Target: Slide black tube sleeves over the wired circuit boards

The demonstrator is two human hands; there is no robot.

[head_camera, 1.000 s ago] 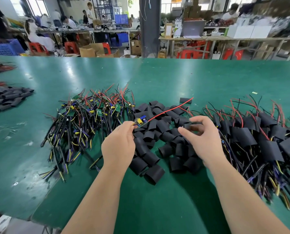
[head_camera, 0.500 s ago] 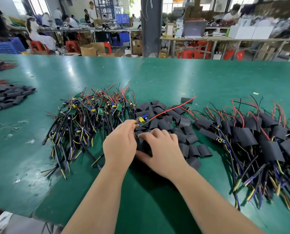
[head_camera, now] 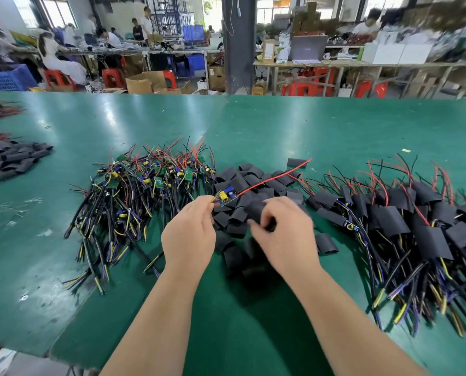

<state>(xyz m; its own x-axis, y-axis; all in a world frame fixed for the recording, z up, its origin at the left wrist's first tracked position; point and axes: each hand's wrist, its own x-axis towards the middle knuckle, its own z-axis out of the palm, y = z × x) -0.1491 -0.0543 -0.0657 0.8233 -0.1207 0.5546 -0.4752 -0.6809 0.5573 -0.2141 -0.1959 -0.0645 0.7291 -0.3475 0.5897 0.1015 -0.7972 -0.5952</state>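
Note:
My left hand (head_camera: 189, 234) pinches a small wired circuit board (head_camera: 226, 197) with a yellow and a blue part; its red wire (head_camera: 272, 178) runs up and right over the sleeve pile. My right hand (head_camera: 286, 234) grips a black tube sleeve (head_camera: 256, 210) just right of the board, lifted off the heap of loose black sleeves (head_camera: 251, 183). Bare wired boards (head_camera: 145, 185) lie heaped at the left. Boards with sleeves on them (head_camera: 405, 218) are piled at the right.
The green table (head_camera: 308, 126) stretches far back. Another heap of black sleeves (head_camera: 14, 160) lies at the far left edge. Behind the table stand a dark pillar (head_camera: 238, 44), workbenches, red stools and several people.
My right hand came back from the right-hand pile, dipped into the loose sleeves and now lifts one sleeve beside the board. My left hand has kept the board nearly still.

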